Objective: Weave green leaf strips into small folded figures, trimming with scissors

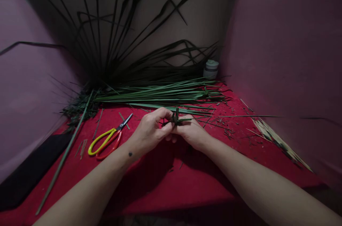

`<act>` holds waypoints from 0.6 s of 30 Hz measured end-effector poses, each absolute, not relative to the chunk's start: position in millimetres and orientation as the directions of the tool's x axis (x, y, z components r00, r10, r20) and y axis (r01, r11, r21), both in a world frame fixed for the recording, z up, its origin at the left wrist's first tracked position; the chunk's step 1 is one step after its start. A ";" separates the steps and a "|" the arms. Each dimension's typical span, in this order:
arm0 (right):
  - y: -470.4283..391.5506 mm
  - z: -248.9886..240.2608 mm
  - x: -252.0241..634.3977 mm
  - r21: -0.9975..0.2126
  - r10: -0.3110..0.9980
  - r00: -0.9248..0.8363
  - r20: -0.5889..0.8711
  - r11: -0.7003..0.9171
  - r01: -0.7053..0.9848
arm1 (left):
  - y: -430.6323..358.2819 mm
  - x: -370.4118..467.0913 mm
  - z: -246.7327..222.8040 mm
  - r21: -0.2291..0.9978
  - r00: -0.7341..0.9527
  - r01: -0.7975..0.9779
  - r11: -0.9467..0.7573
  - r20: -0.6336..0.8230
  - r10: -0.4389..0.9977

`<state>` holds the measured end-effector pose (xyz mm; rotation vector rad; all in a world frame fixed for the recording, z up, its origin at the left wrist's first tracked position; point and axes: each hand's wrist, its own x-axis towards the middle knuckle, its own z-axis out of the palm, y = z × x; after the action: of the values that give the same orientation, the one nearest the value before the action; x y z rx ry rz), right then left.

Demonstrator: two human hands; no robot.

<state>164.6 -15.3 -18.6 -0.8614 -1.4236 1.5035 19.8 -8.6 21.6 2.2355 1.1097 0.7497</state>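
Both hands meet over the middle of the red cloth (149, 190). My left hand (153, 128) pinches a small dark green piece of folded leaf (175, 118) between thumb and fingers. From the right, my right hand (191, 131) grips the same piece, its fingers partly hidden behind it. A long thin leaf strip (248, 116) runs from the piece far to the right. Scissors (117, 137) with one yellow and one red handle lie left of my left hand, blades pointing away.
Long green leaves (160, 94) lie across the back, with dark fronds rising behind. A lidded white container (211, 69) stands back right. Pale sticks (280, 144) lie right; a long stalk (66, 151) and black item (34, 170) lie left.
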 end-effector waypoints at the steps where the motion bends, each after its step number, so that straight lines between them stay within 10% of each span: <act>1: -15.0 -20.5 164.7 -0.987 0.919 -0.386 0.076 0.014 -0.161 | -9.1 19.7 20.9 0.664 0.501 0.531 -0.526 0.255 0.827; 10: -10.8 -29.5 163.3 -0.938 0.927 -0.369 0.065 -0.070 -0.339 | -9.6 19.0 19.1 0.658 0.398 0.533 -0.532 0.360 0.844; 18: -13.0 -24.1 162.4 -0.883 0.936 -0.307 0.170 0.007 -0.469 | -5.7 16.4 6.2 0.379 0.411 0.656 -0.653 0.547 0.730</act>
<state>162.4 -13.0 -24.1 -0.5951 -1.1169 1.5713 16.4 -5.7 6.2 2.5484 1.2564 1.0706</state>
